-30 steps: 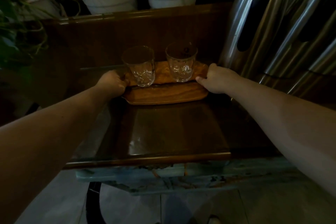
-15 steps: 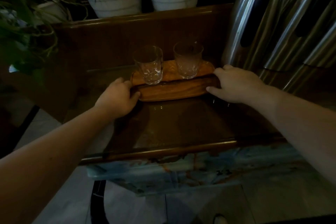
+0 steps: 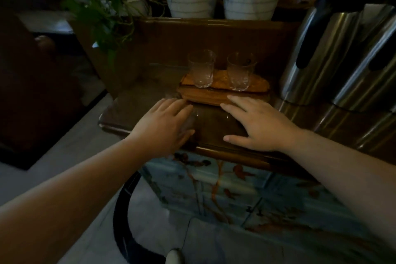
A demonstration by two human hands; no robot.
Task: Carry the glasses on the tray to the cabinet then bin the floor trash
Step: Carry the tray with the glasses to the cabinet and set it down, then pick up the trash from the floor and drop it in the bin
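Observation:
A wooden tray (image 3: 205,97) rests on the dark glossy cabinet top (image 3: 139,100), near its back. Two clear glasses stand upright on it, the left glass (image 3: 201,68) and the right glass (image 3: 239,72). My left hand (image 3: 165,124) hovers in front of the tray's left end, fingers spread and holding nothing. My right hand (image 3: 257,123) lies over the cabinet top just in front of the tray, fingers apart, fingertips close to the tray's front edge. No floor trash is in sight.
Tall steel flasks (image 3: 334,58) crowd the cabinet's right side. Two white plant pots (image 3: 190,0) and leafy plants sit on a ledge behind. The cabinet front (image 3: 246,188) is painted blue. A black curved bar (image 3: 122,216) and light floor tiles lie below left.
Both hands have let go of the tray's ends and drawn back toward me. The tray with the glasses now sits on the cabinet top. The view has shifted back and left.

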